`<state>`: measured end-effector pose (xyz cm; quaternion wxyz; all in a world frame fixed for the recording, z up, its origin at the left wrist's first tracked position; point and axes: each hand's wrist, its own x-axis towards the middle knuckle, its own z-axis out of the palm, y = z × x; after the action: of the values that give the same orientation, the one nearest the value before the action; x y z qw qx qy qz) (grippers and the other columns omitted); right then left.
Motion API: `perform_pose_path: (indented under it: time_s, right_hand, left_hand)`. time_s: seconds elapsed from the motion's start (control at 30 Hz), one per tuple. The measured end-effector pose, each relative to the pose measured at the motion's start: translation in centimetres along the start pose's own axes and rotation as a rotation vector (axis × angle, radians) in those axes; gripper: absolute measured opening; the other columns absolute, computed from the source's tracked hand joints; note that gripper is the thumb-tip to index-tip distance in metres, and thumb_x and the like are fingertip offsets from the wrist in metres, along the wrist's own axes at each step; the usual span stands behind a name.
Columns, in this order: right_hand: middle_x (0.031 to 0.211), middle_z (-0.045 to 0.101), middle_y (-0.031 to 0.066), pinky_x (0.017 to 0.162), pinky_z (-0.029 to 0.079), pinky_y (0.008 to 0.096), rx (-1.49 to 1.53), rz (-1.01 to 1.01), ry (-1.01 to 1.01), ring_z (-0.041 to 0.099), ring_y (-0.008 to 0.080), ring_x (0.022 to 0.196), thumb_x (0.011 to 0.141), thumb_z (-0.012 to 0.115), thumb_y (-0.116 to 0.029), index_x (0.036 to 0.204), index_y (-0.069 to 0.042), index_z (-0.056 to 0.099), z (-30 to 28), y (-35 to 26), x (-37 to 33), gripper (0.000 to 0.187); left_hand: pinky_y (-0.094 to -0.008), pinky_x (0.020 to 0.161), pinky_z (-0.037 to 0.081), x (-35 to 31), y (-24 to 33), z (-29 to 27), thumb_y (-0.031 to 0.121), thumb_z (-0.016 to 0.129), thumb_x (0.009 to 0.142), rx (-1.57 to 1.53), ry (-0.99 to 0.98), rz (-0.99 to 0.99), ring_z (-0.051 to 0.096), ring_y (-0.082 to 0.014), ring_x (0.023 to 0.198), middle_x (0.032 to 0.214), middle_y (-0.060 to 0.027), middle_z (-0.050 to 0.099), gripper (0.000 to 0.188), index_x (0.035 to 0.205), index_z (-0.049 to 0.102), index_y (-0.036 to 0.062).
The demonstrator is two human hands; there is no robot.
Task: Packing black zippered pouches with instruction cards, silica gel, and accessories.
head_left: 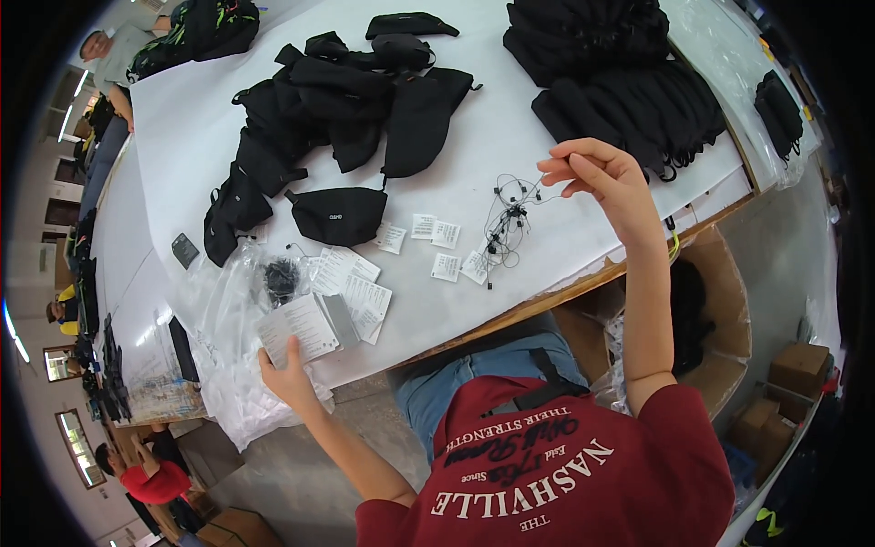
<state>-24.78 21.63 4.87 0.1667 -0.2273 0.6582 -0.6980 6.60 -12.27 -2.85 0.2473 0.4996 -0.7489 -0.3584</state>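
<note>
My left hand [287,372], at the table's near edge, grips a stack of white printed cards [299,328] between thumb and fingers. More white cards [369,305] lie fanned out beside it. Raised over the right part of the table, my right hand [597,178] pinches a thin black tag string that runs toward a tangle of strings [512,214] with small black ends. Several small white labels [446,234] are spread between the cards and the tangle. Just beyond them lies a black zip pouch [339,219].
Black bags [337,91] are heaped mid-table, and more sit in rows [629,114] at far right. A clear plastic bag [214,319] drapes over the near left edge. An open cardboard box [729,292] stands at right. Other people are at far left [123,55] and lower left [157,481].
</note>
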Motion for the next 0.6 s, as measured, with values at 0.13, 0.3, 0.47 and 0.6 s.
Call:
perform_pose_path:
  time_s: [0.13,0.3,0.47,0.6]
  right_hand:
    - [0.097,0.069,0.0127,0.075,0.052,0.0259,0.086,-0.023,-0.033,0.067,0.0196,0.093,0.093,0.055,-0.015,0.104,0.0,0.064,1.5,-1.8,0.3,0.021]
    - [0.091,0.069,0.0106,0.068,0.05,0.0238,0.02,-0.129,-0.096,0.067,0.0156,0.083,0.092,0.057,-0.016,0.101,-0.001,0.066,0.7,-2.5,1.0,0.019]
    - [0.079,0.066,0.0038,0.055,0.04,0.0198,-0.167,-0.266,0.026,0.058,0.0073,0.067,0.091,0.059,-0.015,0.092,-0.005,0.068,1.6,-3.4,1.1,0.013]
    - [0.081,0.061,0.001,0.048,0.03,0.0156,0.027,-0.01,0.039,0.04,0.0006,0.054,0.09,0.06,-0.013,0.089,-0.005,0.065,1.8,0.8,1.2,0.01]
  left_hand:
    - [-0.0349,0.084,0.043,-0.2,-0.4,0.4,0.021,0.072,0.079,0.02,0.046,0.071,0.056,-0.024,0.093,0.109,-0.0168,0.059,0.044,0.108,0.05,-0.0038]
    - [-0.0373,0.086,0.042,-0.8,-0.5,1.2,0.02,0.072,0.079,0.268,0.255,0.243,0.054,-0.0303,0.099,0.107,-0.0186,0.057,0.045,0.11,0.05,-0.0039]
    - [-0.0375,0.084,0.043,-1.2,0.6,0.9,0.016,0.071,0.08,0.272,0.243,0.229,0.053,-0.031,0.097,0.103,-0.0183,0.056,0.039,0.106,0.052,-0.0047]
    - [-0.0302,0.079,0.044,-2.8,4.9,0.4,0.012,0.069,0.083,-0.041,0.029,0.115,0.056,-0.021,0.087,0.092,-0.0125,0.059,0.029,0.101,0.054,-0.0046]
